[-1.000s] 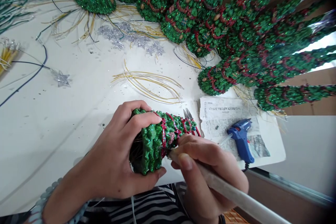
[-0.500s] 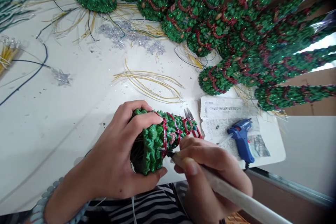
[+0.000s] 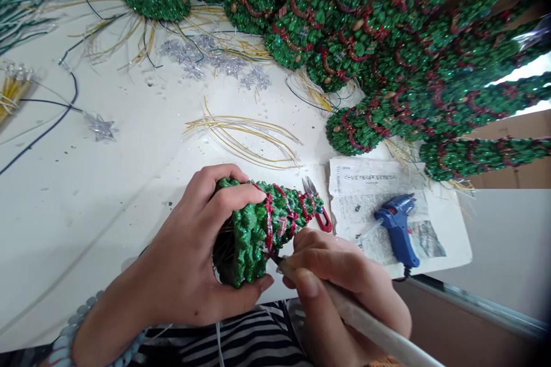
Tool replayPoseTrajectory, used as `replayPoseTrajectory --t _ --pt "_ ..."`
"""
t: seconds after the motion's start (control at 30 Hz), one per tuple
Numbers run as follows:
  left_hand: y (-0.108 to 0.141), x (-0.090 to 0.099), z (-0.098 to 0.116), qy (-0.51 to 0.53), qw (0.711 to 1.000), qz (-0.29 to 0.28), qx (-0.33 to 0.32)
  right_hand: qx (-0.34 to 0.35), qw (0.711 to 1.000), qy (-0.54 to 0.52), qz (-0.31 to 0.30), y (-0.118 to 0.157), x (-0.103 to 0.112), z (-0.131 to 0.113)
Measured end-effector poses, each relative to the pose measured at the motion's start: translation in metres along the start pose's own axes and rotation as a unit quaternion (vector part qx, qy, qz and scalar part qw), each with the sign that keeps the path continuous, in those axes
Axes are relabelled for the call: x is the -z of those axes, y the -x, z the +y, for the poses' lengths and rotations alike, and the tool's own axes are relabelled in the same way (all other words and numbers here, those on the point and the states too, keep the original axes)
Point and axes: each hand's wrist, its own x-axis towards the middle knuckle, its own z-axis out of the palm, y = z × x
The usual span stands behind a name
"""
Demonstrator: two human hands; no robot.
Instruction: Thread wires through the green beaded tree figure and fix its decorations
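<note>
A small green tree ornament [image 3: 252, 226] with red garlands lies on its side, its hollow base facing left and its tip to the right. My left hand [image 3: 189, 258] is wrapped round its base end, fingers on top and thumb below. My right hand [image 3: 344, 281] grips a thick pale-handled tool [image 3: 370, 324] like a pen. The tool's dark narrow tip touches or nearly touches the lower side of the tree near a red garland. Red-handled scissors [image 3: 323, 221] lie just beyond the tree's tip, partly hidden by it.
Several larger decorated trees [image 3: 301, 23] fill the back and right. A blue glue gun [image 3: 398, 229] rests on newspaper [image 3: 361, 183] at the right. Yellow wires [image 3: 253, 137] lie mid-table, with clear stars [image 3: 232, 66] behind and one star [image 3: 101, 126] at left.
My right hand and the tool have shifted slightly left, and the tool's handle has dipped a little. My left hand and the tree have hardly moved.
</note>
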Motion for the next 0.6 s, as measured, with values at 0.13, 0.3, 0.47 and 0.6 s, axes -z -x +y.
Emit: replayPoseTrajectory --t 0.13,0.3,0.47,0.6 --pt "0.0001 -0.0002 -0.0002 0.009 1.0 -0.001 -0.001 -0.004 0.996 -0.079 0.044 -0.0043 -0.0009 -0.0022" --pt "0.0005 -0.0004 -0.0007 0.011 1.0 0.004 0.0 0.013 0.997 -0.071 0.02 -0.0052 -0.0021 0.0018" --pt "0.0006 -0.0003 -0.0014 0.014 1.0 -0.003 0.002 0.003 0.994 -0.088 0.064 -0.0067 -0.0032 -0.0025" --pt "0.0008 -0.0004 -0.0019 0.013 1.0 0.003 -0.002 0.01 0.996 -0.085 0.035 -0.009 -0.0038 -0.0037"
